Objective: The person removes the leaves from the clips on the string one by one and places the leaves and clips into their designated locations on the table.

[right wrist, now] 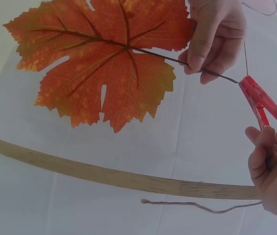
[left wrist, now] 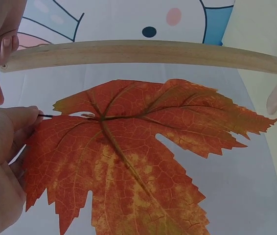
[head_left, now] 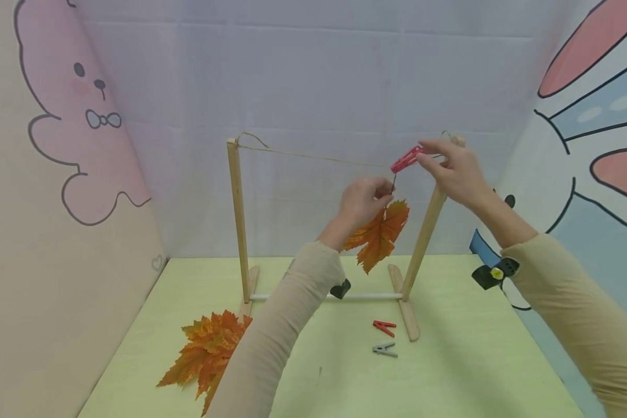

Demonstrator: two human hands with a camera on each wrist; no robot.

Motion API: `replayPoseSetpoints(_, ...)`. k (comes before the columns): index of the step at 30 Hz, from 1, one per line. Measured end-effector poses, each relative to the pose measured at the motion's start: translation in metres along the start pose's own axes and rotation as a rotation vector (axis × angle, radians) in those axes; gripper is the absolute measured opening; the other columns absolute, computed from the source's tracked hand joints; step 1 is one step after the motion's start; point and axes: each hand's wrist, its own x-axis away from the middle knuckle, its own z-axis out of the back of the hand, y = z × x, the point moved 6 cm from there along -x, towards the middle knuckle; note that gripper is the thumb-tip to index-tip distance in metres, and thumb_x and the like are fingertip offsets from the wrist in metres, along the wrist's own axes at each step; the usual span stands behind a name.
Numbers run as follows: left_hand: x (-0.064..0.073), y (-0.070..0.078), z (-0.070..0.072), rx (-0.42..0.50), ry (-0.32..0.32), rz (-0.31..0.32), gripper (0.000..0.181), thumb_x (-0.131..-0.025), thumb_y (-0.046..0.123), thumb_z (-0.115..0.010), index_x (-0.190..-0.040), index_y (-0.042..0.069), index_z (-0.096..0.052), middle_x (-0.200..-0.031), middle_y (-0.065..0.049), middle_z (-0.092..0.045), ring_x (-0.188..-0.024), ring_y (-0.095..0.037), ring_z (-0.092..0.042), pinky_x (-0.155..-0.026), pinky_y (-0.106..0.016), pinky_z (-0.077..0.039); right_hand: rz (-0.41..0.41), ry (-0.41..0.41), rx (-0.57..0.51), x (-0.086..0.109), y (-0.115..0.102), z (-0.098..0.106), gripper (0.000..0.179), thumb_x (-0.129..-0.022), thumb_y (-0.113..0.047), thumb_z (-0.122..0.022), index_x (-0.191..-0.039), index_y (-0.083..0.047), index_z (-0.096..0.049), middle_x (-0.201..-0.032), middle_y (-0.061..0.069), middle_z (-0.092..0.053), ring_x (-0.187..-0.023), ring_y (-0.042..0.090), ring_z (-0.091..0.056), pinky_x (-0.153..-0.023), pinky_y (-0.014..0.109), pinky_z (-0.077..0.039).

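An orange artificial maple leaf (head_left: 378, 235) hangs below the string (head_left: 313, 155), its dark stem pinched between the thumb and fingers of my left hand (head_left: 364, 200). My right hand (head_left: 454, 168) pinches the handles of a red clothespin (head_left: 407, 158) up at the string. In the right wrist view, the clothespin (right wrist: 256, 100) has its nose at the tip of the leaf's stem and at the string; whether it clamps them I cannot tell. From the left wrist view, the leaf (left wrist: 128, 147) spreads face-on beside my left hand (left wrist: 6, 156).
The string runs between two wooden posts (head_left: 237, 220) joined by a white bar (head_left: 371, 296). A red clothespin (head_left: 384, 328) and a grey clothespin (head_left: 385, 349) lie on the yellow-green table (head_left: 449, 360). Several orange leaves (head_left: 209, 351) are heaped at the left.
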Motion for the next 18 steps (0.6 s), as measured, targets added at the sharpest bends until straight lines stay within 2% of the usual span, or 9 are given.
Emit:
replayPoseSetpoints(3,0.0008,0.0005,0.0007,0.008,0.006,-0.011,0.016,-0.087,0.020,-0.061,-0.102,0.014,-0.066,-0.095,0.004,-0.068,-0.085,-0.007,-0.061,-0.076,-0.020,-0.046,-0.043,-0.024,-0.059,-0.0007,0.0007,-0.0004,0.043,-0.093,-0.027,-0.051,-0.130,-0.004,-0.049,-0.116,0.019,-0.056,-0.070,0.025,-0.060,-0.053,0.009,-0.040)
replayPoseSetpoints(7,0.0033,0.0015,-0.0002,0.019,0.015,-0.035,0.017,-0.088,0.020,-0.060,-0.102,0.014,-0.066,-0.096,0.004,-0.068,-0.084,-0.007,-0.061,-0.076,-0.019,-0.046,-0.096,-0.042,-0.161,0.0014,0.0018,-0.0011,0.043,-0.091,-0.027,-0.053,-0.128,-0.005,-0.051,-0.110,0.014,-0.057,-0.040,0.013,-0.043,-0.042,0.019,-0.038)
replayPoseSetpoints(9,0.0041,0.0016,-0.0007,0.021,0.021,-0.044,0.017,-0.088,0.021,-0.060,-0.102,0.014,-0.066,-0.095,0.004,-0.068,-0.084,-0.007,-0.061,-0.076,-0.019,-0.046,-0.108,-0.041,-0.207,0.0021,0.0021,-0.0010,0.043,-0.091,-0.026,-0.055,-0.127,-0.004,-0.052,-0.106,0.007,-0.057,-0.038,0.010,-0.037,-0.041,0.020,-0.037)
replayPoseSetpoints(14,0.0058,0.0010,0.0005,0.030,0.036,-0.042,0.016,-0.087,0.021,-0.061,-0.101,0.014,-0.067,-0.095,0.004,-0.069,-0.084,-0.007,-0.062,-0.075,-0.019,-0.046,-0.122,-0.011,-0.348,0.0015,0.0046,0.0001,0.034,-0.089,-0.019,-0.059,-0.119,-0.004,-0.058,-0.091,-0.010,-0.059,-0.039,0.008,-0.034,-0.041,0.022,-0.035)
replayPoseSetpoints(18,0.0068,0.0009,0.0021,0.028,0.041,-0.039,0.016,-0.087,0.021,-0.061,-0.100,0.014,-0.067,-0.095,0.004,-0.069,-0.084,-0.007,-0.062,-0.074,-0.019,-0.046,-0.104,0.031,-0.410,0.0007,0.0050,0.0032,0.026,-0.086,-0.013,-0.061,-0.110,-0.004,-0.064,-0.086,-0.009,-0.058,-0.039,0.010,-0.034,-0.041,0.020,-0.035)
